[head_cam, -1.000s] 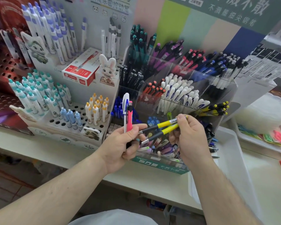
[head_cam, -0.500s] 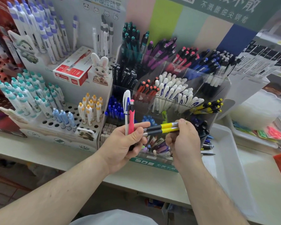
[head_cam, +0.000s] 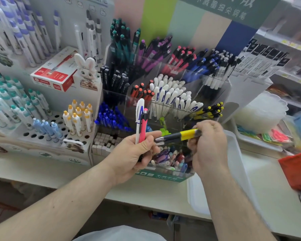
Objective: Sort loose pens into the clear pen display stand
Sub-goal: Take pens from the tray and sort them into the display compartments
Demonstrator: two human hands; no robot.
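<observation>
Two yellow-and-black pens (head_cam: 179,135) lie side by side, nearly level, pinched at their yellow ends by the right hand (head_cam: 209,145), with their metal tips just beside the left hand (head_cam: 137,153). That hand's fingers are curled round a white pen (head_cam: 139,119) and a pink pen (head_cam: 143,126), both upright. Behind them, the clear pen display stand (head_cam: 181,80) already holds colour-grouped compartments, including matching yellow-capped pens (head_cam: 210,111) at its right. By that reckoning, four pens remain in hand, and mixed loose pens (head_cam: 170,158) lie in the front section.

Pink pen (head_cam: 143,126), white-and-blue pen (head_cam: 138,119), yellow-and-black pens (head_cam: 180,136).
</observation>
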